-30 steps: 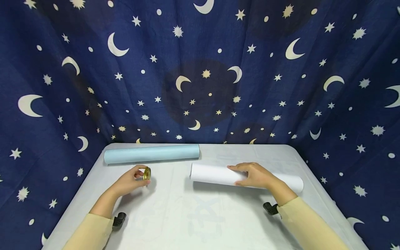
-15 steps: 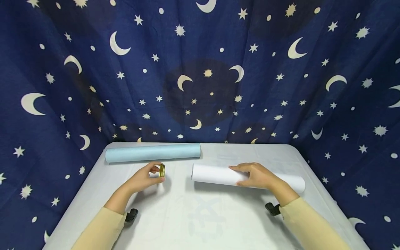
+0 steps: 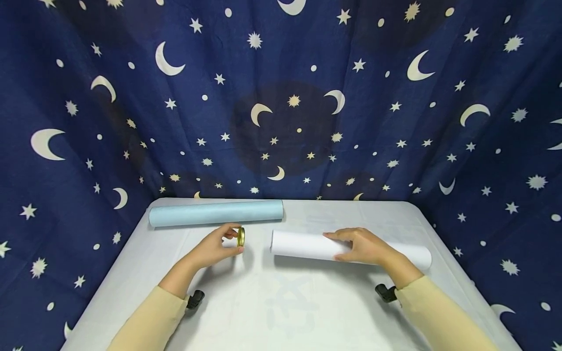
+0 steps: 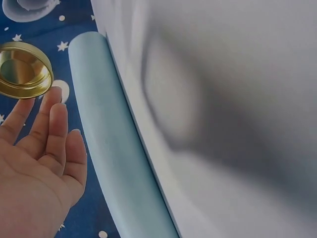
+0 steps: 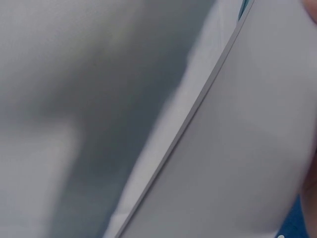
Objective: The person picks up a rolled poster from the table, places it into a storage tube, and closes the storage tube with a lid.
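My left hand pinches a small, shiny gold ring-shaped piece upright between thumb and fingertips, above the table left of its middle. In the left wrist view the gold piece shows its hollow, curved inside, with the other fingers loosely spread below it. A white paper roll lies on the right half of the table. My right hand grips this roll from above, fingers on its far side and thumb on the near side. The white roll fills much of the right wrist view, its long paper edge showing.
A light blue roll lies along the back left of the white-covered table. Beyond the table's back edge and sides hangs a dark blue curtain with moons and stars. Black wrist cameras sit on both cuffs.
My left hand has moved right with the gold ring-shaped piece, nearer to the left end of the white roll. My right hand has stayed on the white roll.
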`<action>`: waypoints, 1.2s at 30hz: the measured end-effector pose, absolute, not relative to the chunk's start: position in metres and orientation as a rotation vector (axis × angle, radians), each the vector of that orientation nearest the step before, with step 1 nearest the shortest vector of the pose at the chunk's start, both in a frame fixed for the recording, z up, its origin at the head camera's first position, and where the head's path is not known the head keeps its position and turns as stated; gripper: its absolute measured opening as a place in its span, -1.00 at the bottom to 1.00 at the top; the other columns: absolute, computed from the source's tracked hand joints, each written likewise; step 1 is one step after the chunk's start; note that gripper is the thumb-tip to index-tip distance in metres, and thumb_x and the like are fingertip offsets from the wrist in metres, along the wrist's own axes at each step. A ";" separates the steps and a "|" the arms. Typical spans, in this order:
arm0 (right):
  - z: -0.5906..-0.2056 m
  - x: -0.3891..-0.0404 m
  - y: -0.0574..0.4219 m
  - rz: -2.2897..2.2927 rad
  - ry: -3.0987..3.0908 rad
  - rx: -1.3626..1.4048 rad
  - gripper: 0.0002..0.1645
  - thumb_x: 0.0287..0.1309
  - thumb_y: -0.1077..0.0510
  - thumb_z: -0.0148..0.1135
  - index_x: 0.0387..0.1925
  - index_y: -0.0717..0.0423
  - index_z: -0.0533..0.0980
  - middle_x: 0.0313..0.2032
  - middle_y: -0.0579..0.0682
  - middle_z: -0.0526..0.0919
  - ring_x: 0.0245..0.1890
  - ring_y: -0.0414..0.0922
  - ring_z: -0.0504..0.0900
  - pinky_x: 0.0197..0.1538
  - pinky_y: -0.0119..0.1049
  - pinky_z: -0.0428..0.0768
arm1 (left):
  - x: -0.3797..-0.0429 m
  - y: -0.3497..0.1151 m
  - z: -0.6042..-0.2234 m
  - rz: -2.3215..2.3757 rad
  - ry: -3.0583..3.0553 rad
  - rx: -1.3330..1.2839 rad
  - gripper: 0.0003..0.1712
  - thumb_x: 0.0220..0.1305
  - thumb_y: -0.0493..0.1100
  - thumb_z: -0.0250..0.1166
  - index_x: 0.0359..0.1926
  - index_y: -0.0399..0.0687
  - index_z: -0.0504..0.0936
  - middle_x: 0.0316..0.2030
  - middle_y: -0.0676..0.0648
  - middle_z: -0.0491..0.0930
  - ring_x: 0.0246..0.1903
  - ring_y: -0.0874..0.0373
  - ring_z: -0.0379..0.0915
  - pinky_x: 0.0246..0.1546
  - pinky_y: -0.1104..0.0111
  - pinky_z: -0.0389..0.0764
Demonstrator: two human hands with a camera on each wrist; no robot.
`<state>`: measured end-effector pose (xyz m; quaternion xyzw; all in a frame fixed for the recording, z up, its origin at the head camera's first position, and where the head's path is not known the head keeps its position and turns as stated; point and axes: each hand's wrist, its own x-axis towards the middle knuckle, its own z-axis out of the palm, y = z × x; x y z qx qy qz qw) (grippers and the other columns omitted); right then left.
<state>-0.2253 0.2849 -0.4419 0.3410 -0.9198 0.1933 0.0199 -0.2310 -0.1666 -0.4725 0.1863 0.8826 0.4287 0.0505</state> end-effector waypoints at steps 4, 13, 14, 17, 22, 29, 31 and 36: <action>-0.442 -0.227 0.286 0.605 -2.832 1.060 -0.23 -0.02 -0.14 0.57 0.28 -0.21 0.55 0.08 -0.07 0.69 0.06 -0.04 0.66 0.06 0.00 0.61 | -0.232 -0.158 -0.470 1.340 2.660 0.614 -0.24 0.18 -0.05 0.49 0.36 -0.07 0.40 0.03 -0.03 0.60 0.15 -0.11 0.47 0.19 -0.06 0.41; -0.443 -0.225 0.287 0.606 -2.852 1.044 -0.23 0.01 -0.17 0.55 0.29 -0.21 0.54 0.09 -0.05 0.68 0.08 -0.01 0.65 0.08 0.03 0.60 | -0.230 -0.140 -0.467 1.340 2.642 0.628 -0.20 0.16 0.09 0.50 0.37 0.05 0.41 0.06 0.03 0.58 0.15 -0.02 0.48 0.21 0.01 0.40; -0.443 -0.225 0.287 0.605 -2.850 1.045 -0.23 0.01 -0.17 0.55 0.29 -0.21 0.54 0.09 -0.05 0.68 0.08 -0.01 0.65 0.08 0.03 0.60 | -0.230 -0.138 -0.467 1.342 2.642 0.637 -0.21 0.17 0.07 0.50 0.37 0.04 0.41 0.06 0.03 0.59 0.15 -0.01 0.48 0.21 0.01 0.40; -0.443 -0.224 0.286 0.601 -2.850 1.050 -0.22 0.01 -0.17 0.55 0.30 -0.20 0.53 0.09 -0.06 0.68 0.09 -0.02 0.65 0.09 0.02 0.60 | -0.230 -0.132 -0.468 1.343 2.640 0.645 -0.22 0.18 0.04 0.49 0.37 0.03 0.41 0.06 0.03 0.59 0.13 0.03 0.49 0.21 0.02 0.40; -0.444 -0.223 0.287 0.594 -2.835 1.057 -0.22 0.01 -0.17 0.55 0.30 -0.20 0.54 0.08 -0.07 0.68 0.07 -0.03 0.65 0.08 0.00 0.61 | -0.229 -0.122 -0.469 1.353 2.610 0.667 -0.24 0.19 0.02 0.48 0.36 0.04 0.40 0.07 0.03 0.58 0.15 0.00 0.49 0.22 0.03 0.39; -0.444 -0.221 0.288 0.576 -2.807 1.050 -0.21 -0.02 -0.14 0.57 0.29 -0.22 0.54 0.06 -0.08 0.69 0.05 -0.05 0.66 0.05 -0.02 0.62 | -0.229 -0.111 -0.470 1.362 2.586 0.678 -0.23 0.19 0.13 0.47 0.37 0.14 0.40 0.08 0.05 0.58 0.14 0.02 0.47 0.19 0.05 0.42; -0.444 -0.221 0.288 0.577 -2.804 1.046 -0.21 -0.03 -0.14 0.58 0.29 -0.22 0.54 0.06 -0.07 0.69 0.05 -0.05 0.66 0.05 -0.02 0.62 | -0.229 -0.108 -0.470 1.371 2.582 0.698 -0.21 0.18 0.16 0.46 0.37 0.12 0.40 0.06 0.04 0.59 0.13 0.00 0.48 0.18 0.05 0.43; -0.444 -0.220 0.288 0.591 -2.810 1.036 -0.21 -0.02 -0.16 0.56 0.29 -0.23 0.54 0.07 -0.07 0.69 0.06 -0.03 0.66 0.06 0.00 0.62 | -0.231 -0.102 -0.471 1.390 2.567 0.754 -0.19 0.19 0.15 0.46 0.37 0.01 0.40 0.05 0.02 0.60 0.13 -0.06 0.50 0.20 0.04 0.42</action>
